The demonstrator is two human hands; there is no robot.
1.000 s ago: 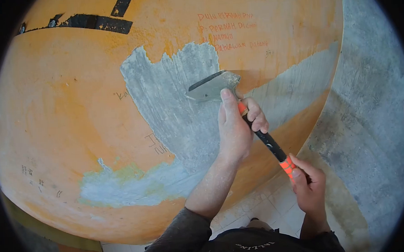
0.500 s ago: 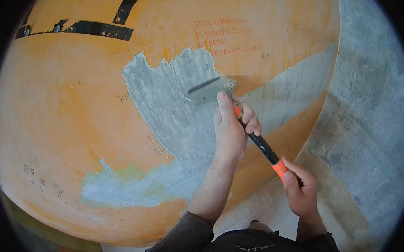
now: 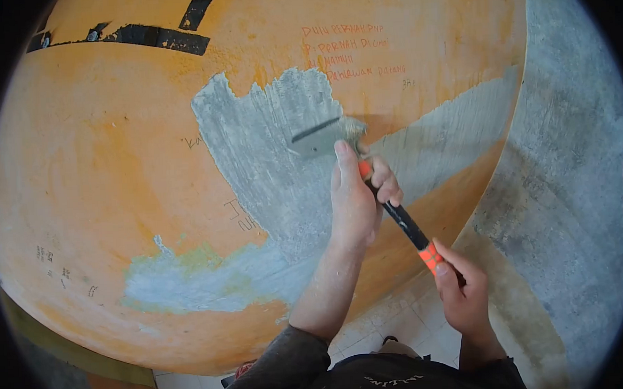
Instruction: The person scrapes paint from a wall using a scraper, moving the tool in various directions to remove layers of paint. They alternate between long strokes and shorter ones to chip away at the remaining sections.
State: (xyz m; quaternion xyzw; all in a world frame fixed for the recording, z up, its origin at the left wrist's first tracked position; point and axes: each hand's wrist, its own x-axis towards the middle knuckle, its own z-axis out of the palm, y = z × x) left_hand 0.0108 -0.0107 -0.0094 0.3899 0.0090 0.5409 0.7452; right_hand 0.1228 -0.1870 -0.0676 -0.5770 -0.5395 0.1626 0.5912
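Note:
A long-handled scraper (image 3: 404,222) with a black handle and orange bands lies diagonally across the centre. Wrapped round its upper handle just below the head is my left hand (image 3: 355,199), thumb pointing up along it. My right hand (image 3: 464,292) grips the orange band at the handle's lower end. The wide grey blade (image 3: 317,137) is over a bare grey patch (image 3: 253,141) of the curved orange wall (image 3: 144,174); whether its edge touches the surface is hard to tell.
Black stripes (image 3: 159,38) cross the orange surface at upper left, and red handwriting (image 3: 347,50) stands above the blade. A grey concrete surface (image 3: 568,183) lies to the right. White floor tiles (image 3: 400,323) and a shoe (image 3: 390,340) show at the bottom.
The orange surface and its markings have shifted slightly in view. Both hands keep their hold on the scraper, which has barely moved.

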